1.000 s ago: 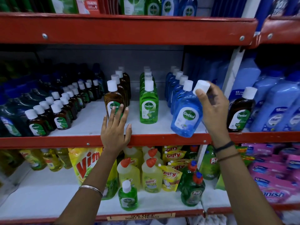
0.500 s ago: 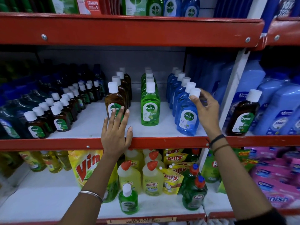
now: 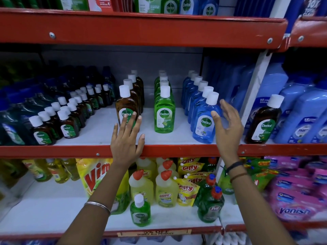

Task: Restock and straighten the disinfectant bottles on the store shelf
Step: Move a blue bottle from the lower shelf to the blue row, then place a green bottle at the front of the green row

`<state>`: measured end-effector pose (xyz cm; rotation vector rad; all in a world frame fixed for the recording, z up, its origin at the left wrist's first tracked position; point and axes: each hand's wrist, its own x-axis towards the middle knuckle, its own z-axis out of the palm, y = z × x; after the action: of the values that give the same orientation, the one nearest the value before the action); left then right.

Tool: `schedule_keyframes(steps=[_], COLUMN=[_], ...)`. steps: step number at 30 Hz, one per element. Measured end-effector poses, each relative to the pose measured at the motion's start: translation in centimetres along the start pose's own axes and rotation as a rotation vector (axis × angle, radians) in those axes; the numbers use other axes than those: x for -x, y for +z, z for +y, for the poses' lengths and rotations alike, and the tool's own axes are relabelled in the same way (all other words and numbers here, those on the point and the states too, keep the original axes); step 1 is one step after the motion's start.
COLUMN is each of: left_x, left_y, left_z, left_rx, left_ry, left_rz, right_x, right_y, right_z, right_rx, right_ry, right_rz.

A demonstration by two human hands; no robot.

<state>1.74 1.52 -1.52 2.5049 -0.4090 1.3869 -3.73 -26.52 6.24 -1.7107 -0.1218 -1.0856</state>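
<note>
1. Middle shelf [image 3: 92, 134]: white deck with red front lip, stocked with Dettol disinfectant in three files running front to back.
2. Brown file [image 3: 126, 110]: white-capped bottles, upright, left of centre.
3. Green file [image 3: 164, 110]: white-capped bottles, upright, centre, well apart from the brown file.
4. Blue file [image 3: 196, 96]: white-capped bottles, right of centre, ending in the front blue bottle [image 3: 205, 121].
5. Front blue bottle: standing on the deck close to the red lip, leaning slightly left against the line behind, label facing outward.
6. Left hand [image 3: 126, 140]: flat and spread, fingers fanned, palm laid over the red lip, fingertips reaching up across the label of the front brown bottle. Holding nothing.
7. Right hand [image 3: 228, 128]: fingers apart and loosely curved, cupped just beside the right flank of the front blue bottle; thumb tip at the label's edge. Contact with the bottle not determinable; no grip closed around it.
8. Small brown bottles [image 3: 58, 117]: several rows, far left of the same deck.
9. Lone brown bottle [image 3: 263, 121]: upright in the neighbouring bay, past the white upright, among large blue containers.
10. Lower shelf: small green bottle [image 3: 140, 212] standing alone at the front edge, ahead of yellow Harpic bottles [image 3: 166, 190].
11. Wrists: metal bangle on left, dark bands on right.
</note>
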Motion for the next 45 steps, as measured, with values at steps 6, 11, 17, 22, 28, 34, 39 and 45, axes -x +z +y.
schedule_keyframes(steps=[6, 11, 17, 22, 28, 34, 39, 45], left_x=[0.8, 0.9, 0.9, 0.9, 0.8, 0.7, 0.6, 0.8], left_y=[-0.9, -0.8, -0.6, -0.5, -0.6, -0.7, -0.9, -0.9], left_z=[-2.9, -3.5, -3.7, -3.7, -3.8, -3.6, -3.6, -3.7], left_rx=[-0.046, -0.056, -0.049, -0.042, -0.039, -0.023, -0.008, -0.007], left_ry=[-0.01, 0.007, 0.02, 0.032, 0.032, 0.036, 0.029, 0.018], left_rz=[-0.034, -0.016, 0.006, 0.013, -0.002, -0.017, -0.028, -0.03], right_x=[9.5, 17.7, 23.8, 24.7, 22.9, 16.3, 9.7, 3.2], right_y=[1.6, 4.7, 8.3, 9.9, 9.2, 7.2, 5.5, 5.8], right_z=[-1.0, 1.3, 5.2, 6.0, 5.4, 0.1, -5.4, -8.3], right_rx=[-0.143, -0.141, -0.004, 0.025, -0.027, -0.196, -0.372, -0.435], right_ry=[0.119, 0.299, 0.468, 0.521, 0.529, 0.474, 0.326, 0.17], right_rz=[-0.218, -0.604, -1.056, -0.987, -0.88, -0.692, -0.504, -0.282])
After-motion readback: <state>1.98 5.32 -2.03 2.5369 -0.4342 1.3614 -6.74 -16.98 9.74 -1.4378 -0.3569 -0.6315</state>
